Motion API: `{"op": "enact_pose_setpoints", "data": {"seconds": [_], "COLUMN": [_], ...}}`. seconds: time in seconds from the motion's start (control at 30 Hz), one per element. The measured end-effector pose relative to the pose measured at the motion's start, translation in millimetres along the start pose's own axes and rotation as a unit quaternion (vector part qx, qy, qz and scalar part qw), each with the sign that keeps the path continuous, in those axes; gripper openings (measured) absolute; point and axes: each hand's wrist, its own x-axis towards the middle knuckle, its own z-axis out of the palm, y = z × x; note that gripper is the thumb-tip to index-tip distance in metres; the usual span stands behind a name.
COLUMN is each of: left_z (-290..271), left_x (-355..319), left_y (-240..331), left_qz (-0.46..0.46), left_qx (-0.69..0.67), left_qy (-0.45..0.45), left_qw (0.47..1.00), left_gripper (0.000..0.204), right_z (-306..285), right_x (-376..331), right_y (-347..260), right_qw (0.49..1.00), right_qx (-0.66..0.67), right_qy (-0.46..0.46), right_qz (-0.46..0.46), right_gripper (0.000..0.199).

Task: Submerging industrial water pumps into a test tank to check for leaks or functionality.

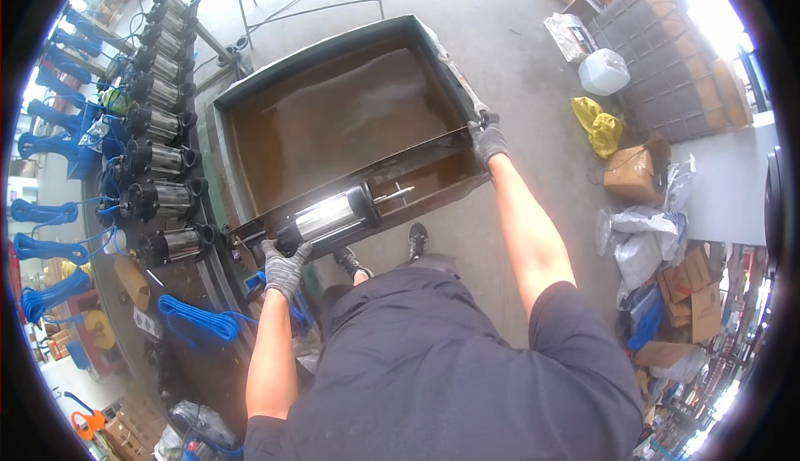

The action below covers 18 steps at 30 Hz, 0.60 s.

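A silver, cylindrical electric pump (327,216) with black end caps lies on its side along the near edge of a water tank (218,140). From its right end a metal fitting (396,194) with a small crossbar sticks out. My left hand (285,269), in a grey knit glove, is closed against the pump's left black end. At the tank's right near corner my gloved right hand (489,140) is closed around the dark end fitting of a pale hose (461,80), which runs along the tank's right rim. The glove hides part of that fitting.
Several similar pumps (165,199) line a bench on the left, with coils of blue cable (196,318) beside them. A metal stand (308,3) is beyond the tank. On the right are a white jug (603,72), a yellow bag (597,127) and cardboard boxes (633,174).
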Motion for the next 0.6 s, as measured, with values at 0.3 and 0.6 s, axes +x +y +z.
{"op": "enact_pose_setpoints", "data": {"seconds": [0.3, 0.6], "left_z": [-3.6, -4.3], "left_x": [6.4, 8.6], "left_y": [-3.8, 22.3], "left_qz": [-0.029, -0.016], "left_qx": [0.036, 0.006], "left_qy": [-0.031, -0.014], "left_qw": [0.998, 1.000], "left_gripper": [0.098, 0.089], "right_z": [13.8, 46.5], "right_x": [-93.3, -128.7], "right_y": [-24.8, -41.4], "right_qw": [0.925, 0.851], "right_qx": [0.271, 0.339], "right_qy": [-0.261, -0.364], "right_qz": [0.053, 0.164], "right_gripper": [0.011, 0.020]}}
